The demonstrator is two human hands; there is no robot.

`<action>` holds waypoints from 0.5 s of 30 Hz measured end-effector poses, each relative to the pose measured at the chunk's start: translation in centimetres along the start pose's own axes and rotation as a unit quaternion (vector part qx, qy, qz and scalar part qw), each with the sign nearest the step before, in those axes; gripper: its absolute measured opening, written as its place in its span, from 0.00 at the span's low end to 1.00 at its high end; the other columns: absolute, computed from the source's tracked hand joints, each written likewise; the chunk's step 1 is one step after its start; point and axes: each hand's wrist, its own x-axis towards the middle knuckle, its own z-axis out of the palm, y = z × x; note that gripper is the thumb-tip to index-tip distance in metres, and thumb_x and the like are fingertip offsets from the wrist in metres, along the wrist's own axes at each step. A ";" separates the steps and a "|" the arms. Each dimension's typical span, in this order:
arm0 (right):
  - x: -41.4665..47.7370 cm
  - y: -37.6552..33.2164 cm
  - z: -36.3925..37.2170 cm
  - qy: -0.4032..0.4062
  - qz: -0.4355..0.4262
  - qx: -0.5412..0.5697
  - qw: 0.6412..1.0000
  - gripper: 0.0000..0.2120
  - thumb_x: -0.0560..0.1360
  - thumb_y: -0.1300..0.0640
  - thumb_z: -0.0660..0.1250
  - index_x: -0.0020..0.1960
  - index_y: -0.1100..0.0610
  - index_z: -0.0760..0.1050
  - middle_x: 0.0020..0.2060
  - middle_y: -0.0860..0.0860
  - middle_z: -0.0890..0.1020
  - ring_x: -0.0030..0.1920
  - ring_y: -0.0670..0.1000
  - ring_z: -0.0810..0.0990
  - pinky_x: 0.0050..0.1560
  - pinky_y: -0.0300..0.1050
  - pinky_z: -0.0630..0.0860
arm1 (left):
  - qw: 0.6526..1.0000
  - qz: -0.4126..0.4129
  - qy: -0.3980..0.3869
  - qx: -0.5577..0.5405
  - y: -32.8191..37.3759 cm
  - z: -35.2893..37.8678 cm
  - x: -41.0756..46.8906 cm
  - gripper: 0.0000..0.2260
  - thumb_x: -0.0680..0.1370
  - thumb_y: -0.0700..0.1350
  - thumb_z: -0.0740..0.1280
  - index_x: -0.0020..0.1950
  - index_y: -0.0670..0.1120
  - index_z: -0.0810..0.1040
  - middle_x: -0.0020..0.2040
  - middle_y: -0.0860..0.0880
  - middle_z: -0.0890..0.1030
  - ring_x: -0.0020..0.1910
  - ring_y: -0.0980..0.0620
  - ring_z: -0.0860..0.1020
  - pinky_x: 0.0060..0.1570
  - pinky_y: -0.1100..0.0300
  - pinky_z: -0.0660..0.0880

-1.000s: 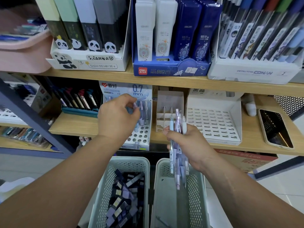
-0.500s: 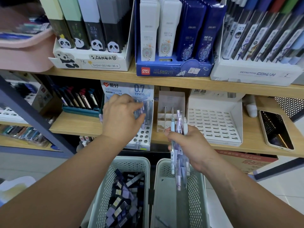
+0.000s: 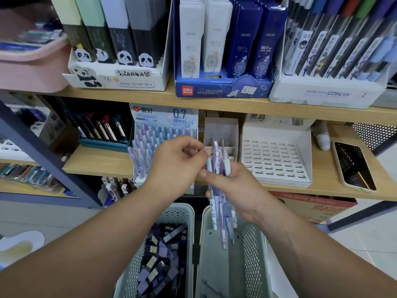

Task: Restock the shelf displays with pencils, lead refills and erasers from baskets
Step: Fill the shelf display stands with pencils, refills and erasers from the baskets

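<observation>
Above the right basket (image 3: pixel 252 244), my right hand (image 3: pixel 236 190) still grips the pencil bundle (image 3: pixel 215 208) upright. My left hand (image 3: pixel 178 166) has left the 0.7 mm display (image 3: pixel 163 117) and now curls against the bundle's tops. I cannot tell whether it pinches one.

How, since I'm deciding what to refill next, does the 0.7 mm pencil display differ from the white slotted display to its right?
Fill: the 0.7 mm display holds rows of pastel pencils; the white slotted display shows only bare slots.
Header: the 0.7 mm display's card is printed blue; the white slotted display's is white with black characters.
View: the left hand covers part of the 0.7 mm display; the white slotted display is unobstructed.
Shared: both stand on the same wooden shelf.
</observation>
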 end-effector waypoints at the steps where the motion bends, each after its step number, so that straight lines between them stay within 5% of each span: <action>1: 0.0 0.0 0.2 0.003 -0.001 0.005 1.000 0.12 0.75 0.54 0.75 0.57 0.55 0.82 0.51 0.52 0.87 0.54 0.53 0.85 0.57 0.57 0.80 | 0.999 -0.042 -0.004 -0.033 -0.1 0.2 -0.2 0.03 0.75 0.47 0.74 0.44 0.49 0.84 0.37 0.49 0.82 0.34 0.59 0.77 0.39 0.62 0.75; 7: -0.3 -0.7 0.3 0.117 0.002 0.069 0.991 0.11 0.77 0.54 0.73 0.56 0.58 0.82 0.50 0.57 0.87 0.54 0.58 0.84 0.57 0.54 0.81 | 0.974 -0.141 -0.156 -0.078 -0.6 -0.2 -1.4 0.10 0.76 0.54 0.72 0.47 0.47 0.80 0.37 0.49 0.83 0.36 0.51 0.80 0.36 0.56 0.76; 11: 0.1 -0.8 0.1 0.179 0.028 0.111 0.977 0.07 0.74 0.50 0.76 0.49 0.52 0.84 0.45 0.50 0.88 0.54 0.55 0.84 0.62 0.63 0.78 | 0.972 -0.136 -0.190 -0.014 -1.4 0.2 -2.4 0.09 0.73 0.42 0.77 0.51 0.47 0.80 0.39 0.46 0.83 0.37 0.52 0.82 0.38 0.56 0.81; 15: 0.2 -1.0 0.3 0.196 0.038 0.124 0.972 0.09 0.76 0.49 0.74 0.51 0.54 0.82 0.42 0.50 0.88 0.51 0.55 0.85 0.57 0.58 0.81 | 0.970 -0.167 -0.172 -0.048 -1.5 -0.1 -2.6 0.08 0.75 0.34 0.72 0.52 0.42 0.79 0.41 0.42 0.85 0.36 0.49 0.83 0.38 0.55 0.80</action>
